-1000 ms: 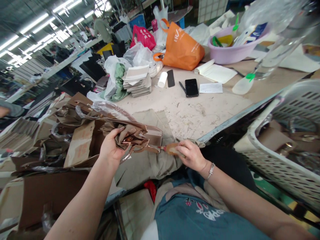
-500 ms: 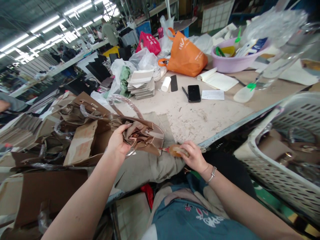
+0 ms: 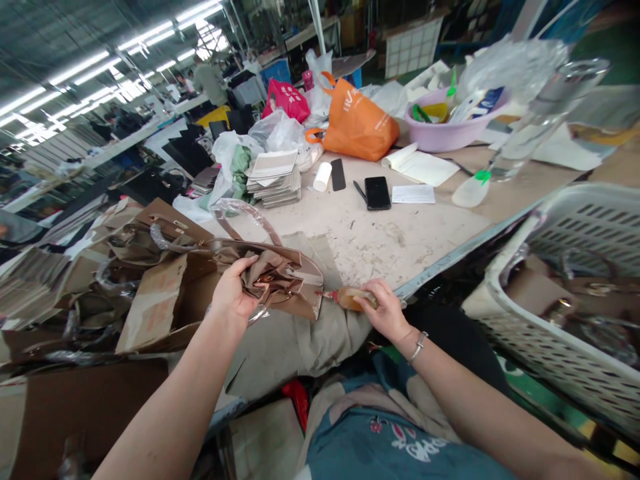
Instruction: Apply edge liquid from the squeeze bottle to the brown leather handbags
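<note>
A brown handbag (image 3: pixel 305 301) lies on its side on a grey-beige cloth (image 3: pixel 280 350) at the table's front edge. Its handle (image 3: pixel 250 217) is wrapped in clear plastic and points away from me. My left hand (image 3: pixel 235 290) grips the bag at its opening, thumb over the crumpled brown lining. In my right hand (image 3: pixel 385 310) is a squeeze bottle of amber glue (image 3: pixel 353 298), held almost level. Its thin red nozzle points left and meets the bag's corner edge; whether any glue comes out is too small to see.
More brown bags and an open cardboard box (image 3: pixel 155 293) crowd the left. A white plastic basket (image 3: pixel 540 333) with bags stands at right. Farther back are a phone (image 3: pixel 377 193), stacked boards (image 3: pixel 275 180), an orange bag (image 3: pixel 357 120), a lilac basin (image 3: pixel 440 133) and a clear bottle (image 3: pixel 530 133).
The view has shifted slightly, so the table things sit farther left. The nozzle has moved a little along the bag's edge, away from the lower corner. Both hands keep their hold.
</note>
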A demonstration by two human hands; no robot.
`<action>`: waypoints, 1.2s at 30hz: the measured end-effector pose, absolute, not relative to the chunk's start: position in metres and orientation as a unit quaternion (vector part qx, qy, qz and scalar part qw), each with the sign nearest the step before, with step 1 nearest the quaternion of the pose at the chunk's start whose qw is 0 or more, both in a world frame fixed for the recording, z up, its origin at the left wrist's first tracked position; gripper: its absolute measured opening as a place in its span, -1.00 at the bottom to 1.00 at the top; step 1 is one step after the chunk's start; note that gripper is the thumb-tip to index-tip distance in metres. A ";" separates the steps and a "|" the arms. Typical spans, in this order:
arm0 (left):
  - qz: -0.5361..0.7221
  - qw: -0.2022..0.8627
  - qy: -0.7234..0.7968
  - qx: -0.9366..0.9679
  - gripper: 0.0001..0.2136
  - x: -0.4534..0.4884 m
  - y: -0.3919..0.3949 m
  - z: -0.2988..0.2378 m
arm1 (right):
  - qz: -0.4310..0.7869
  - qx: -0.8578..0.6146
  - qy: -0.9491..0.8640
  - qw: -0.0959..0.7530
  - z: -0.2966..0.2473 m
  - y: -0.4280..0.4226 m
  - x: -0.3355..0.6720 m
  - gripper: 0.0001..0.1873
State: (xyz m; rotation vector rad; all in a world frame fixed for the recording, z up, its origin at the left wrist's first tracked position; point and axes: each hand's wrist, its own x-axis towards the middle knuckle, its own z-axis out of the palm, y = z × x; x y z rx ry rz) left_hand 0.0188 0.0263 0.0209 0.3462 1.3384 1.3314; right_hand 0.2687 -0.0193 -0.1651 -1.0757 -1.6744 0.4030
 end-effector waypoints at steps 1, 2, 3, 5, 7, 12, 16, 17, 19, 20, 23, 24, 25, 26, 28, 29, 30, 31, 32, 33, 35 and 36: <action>0.570 0.572 0.572 0.147 -0.90 0.019 0.027 0.021 | 0.157 -0.459 -0.691 0.536 -0.165 -0.017 0.269 -0.91; 0.572 0.569 0.572 0.146 -0.91 0.018 0.027 0.021 | 0.149 -0.465 -0.686 0.539 -0.165 -0.016 0.270 -0.91; 0.574 0.566 0.573 0.145 -0.91 0.018 0.027 0.020 | 0.147 -0.468 -0.687 0.537 -0.165 -0.016 0.271 -0.91; 0.576 0.561 0.577 0.142 -0.91 0.018 0.027 0.020 | 0.157 -0.464 -0.698 0.522 -0.165 -0.019 0.271 -0.90; 0.575 0.557 0.582 0.142 -0.91 0.018 0.027 0.020 | 0.176 -0.454 -0.714 0.503 -0.165 -0.024 0.272 -0.90; 0.575 0.562 0.577 0.140 -0.90 0.018 0.027 0.019 | 0.170 -0.456 -0.698 0.526 -0.165 -0.024 0.273 -0.91; 0.574 0.568 0.572 0.146 -0.90 0.017 0.028 0.018 | 0.161 -0.476 -0.682 0.532 -0.166 -0.018 0.274 -0.91; 0.572 0.568 0.573 0.147 -0.91 0.017 0.029 0.018 | 0.169 -0.474 -0.687 0.524 -0.166 -0.019 0.274 -0.91; 0.568 0.568 0.577 0.146 -0.92 0.017 0.030 0.017 | 0.184 -0.465 -0.700 0.510 -0.167 -0.020 0.274 -0.91; 0.568 0.566 0.580 0.144 -0.92 0.016 0.030 0.017 | 0.189 -0.461 -0.704 0.506 -0.167 -0.021 0.273 -0.90; 0.570 0.560 0.584 0.141 -0.93 0.016 0.031 0.016 | 0.173 -0.465 -0.697 0.518 -0.168 -0.021 0.273 -0.90; 0.572 0.558 0.585 0.142 -0.93 0.016 0.031 0.016 | 0.161 -0.469 -0.691 0.525 -0.167 -0.020 0.273 -0.90; 0.573 0.557 0.584 0.143 -0.93 0.016 0.031 0.016 | 0.152 -0.473 -0.688 0.529 -0.167 -0.020 0.274 -0.90; 0.574 0.556 0.583 0.145 -0.92 0.017 0.031 0.016 | 0.148 -0.472 -0.690 0.528 -0.166 -0.020 0.274 -0.90; 0.577 0.555 0.581 0.145 -0.91 0.018 0.029 0.017 | 0.162 -0.458 -0.707 0.514 -0.166 -0.020 0.273 -0.90; 0.578 0.555 0.581 0.145 -0.90 0.019 0.028 0.018 | 0.174 -0.448 -0.717 0.505 -0.166 -0.021 0.273 -0.91; 0.577 0.556 0.581 0.144 -0.89 0.019 0.027 0.019 | 0.183 -0.440 -0.724 0.499 -0.166 -0.021 0.272 -0.91; 0.576 0.556 0.581 0.143 -0.89 0.020 0.026 0.020 | 0.184 -0.437 -0.725 0.500 -0.167 -0.021 0.272 -0.91; 0.575 0.557 0.583 0.141 -0.88 0.020 0.026 0.021 | 0.177 -0.441 -0.719 0.507 -0.168 -0.021 0.272 -0.91; 0.574 0.555 0.586 0.139 -0.89 0.021 0.025 0.021 | 0.165 -0.449 -0.710 0.516 -0.168 -0.020 0.272 -0.91; 0.576 0.549 0.590 0.137 -0.89 0.022 0.025 0.022 | 0.142 -0.465 -0.696 0.529 -0.169 -0.019 0.272 -0.90; 0.578 0.546 0.590 0.138 -0.90 0.022 0.025 0.022 | 0.141 -0.466 -0.696 0.528 -0.169 -0.019 0.272 -0.90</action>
